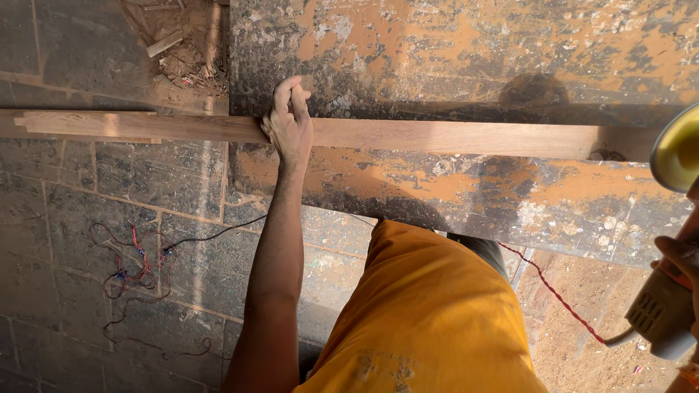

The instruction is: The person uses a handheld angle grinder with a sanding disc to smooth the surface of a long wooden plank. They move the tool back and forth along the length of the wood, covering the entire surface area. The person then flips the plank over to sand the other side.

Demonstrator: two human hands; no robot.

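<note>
At the far left, a tangle of red and black wires (127, 266) lies on the grey stone floor (80, 211), and a black cord runs from it toward the middle. Above, a heap of wood scraps (182, 44) sits on the ground beside the bench.

A long wooden plank (451, 137) stretches across the view, its left end jutting out over the floor and the rest lying flat on a worn workbench (466, 51) blotched orange and black. The left hand (287, 124) presses down on the plank near the bench's left edge, fingers curled tight over the far edge of the wood, the bare arm reaching up from below.

The person's orange shirt (429, 313) fills the lower middle. A red cord (553, 291) runs along the sandy ground toward the right.

At the right edge, the right hand (681, 258) grips a power tool (662, 306) with a beige body and a yellow round guard; only a few fingers show, wrapped around the tool's casing. The tool is well apart from the plank's right end.
</note>
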